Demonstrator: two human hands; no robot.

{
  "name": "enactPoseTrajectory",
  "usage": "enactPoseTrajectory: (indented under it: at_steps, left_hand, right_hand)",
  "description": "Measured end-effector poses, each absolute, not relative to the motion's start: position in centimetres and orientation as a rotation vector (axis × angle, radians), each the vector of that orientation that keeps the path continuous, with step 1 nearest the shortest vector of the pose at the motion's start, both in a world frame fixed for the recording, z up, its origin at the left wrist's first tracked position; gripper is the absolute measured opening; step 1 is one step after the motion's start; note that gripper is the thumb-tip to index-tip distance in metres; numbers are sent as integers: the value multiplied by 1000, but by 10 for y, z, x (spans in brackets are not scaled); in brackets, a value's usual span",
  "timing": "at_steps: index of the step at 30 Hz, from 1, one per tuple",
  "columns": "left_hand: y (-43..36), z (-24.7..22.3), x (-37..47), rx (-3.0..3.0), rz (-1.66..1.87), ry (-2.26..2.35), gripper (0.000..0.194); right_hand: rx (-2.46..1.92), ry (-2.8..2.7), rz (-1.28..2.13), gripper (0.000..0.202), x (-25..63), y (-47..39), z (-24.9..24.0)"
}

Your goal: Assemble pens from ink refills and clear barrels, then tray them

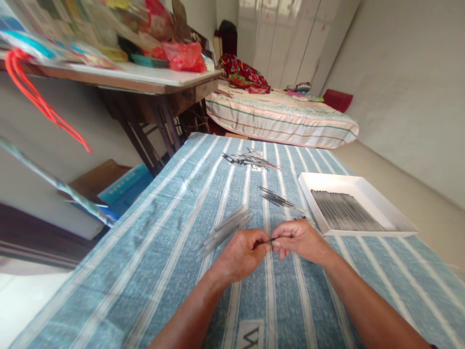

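My left hand (244, 253) and my right hand (298, 242) meet over the striped cloth, fingertips pinched on a small dark thin piece (271, 241) between them. Most of that piece is hidden by the fingers. Just beyond my left hand lies a bundle of clear, greyish thin sleeves or sticks (227, 228). Several dark thin sticks (276, 198) lie beyond my hands. Farther off is a loose pile of black and grey thin pieces (250, 159), with a red one among them. A white open box (394, 213) at the right holds a row of dark thin sticks (345, 209).
A blue striped cloth (174, 232) covers the table. At the upper left a wooden desk (145, 77) carries red plastic bags (185, 55) and packets, with a red cord (39, 104) hanging down. A bed (283, 114) stands behind the table.
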State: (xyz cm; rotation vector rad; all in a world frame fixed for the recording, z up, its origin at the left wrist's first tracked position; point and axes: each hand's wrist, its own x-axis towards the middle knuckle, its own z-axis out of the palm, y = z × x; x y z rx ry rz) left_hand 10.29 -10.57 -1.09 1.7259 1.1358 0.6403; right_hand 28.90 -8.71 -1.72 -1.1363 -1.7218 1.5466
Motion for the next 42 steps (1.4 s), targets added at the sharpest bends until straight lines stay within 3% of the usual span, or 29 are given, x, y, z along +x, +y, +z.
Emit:
enactPoseTrajectory:
  at_steps: [13,27,34,39,42]
  left_hand:
    - [-105,-7,102,1578,594,1025,14]
    - [-105,-12,103,1821,686,1102,12]
    - [-106,-9,103,1809,676,1110,12]
    - [-105,-10,103,1797,686,1101,12]
    - [-104,-10,103,1792,685,1109,13]
  right_hand:
    - [-1033,-1617,1622,19,289,-89,-21]
    - [-1244,-1896,1454,43,287,-91,-19]
    - [-1144,-1831,1459,29,288,-92,-12]
    - [-1251,-1896,1382,43,285,-93,-17]
    - [-1243,-1852,1406,38,286,-93,-19]
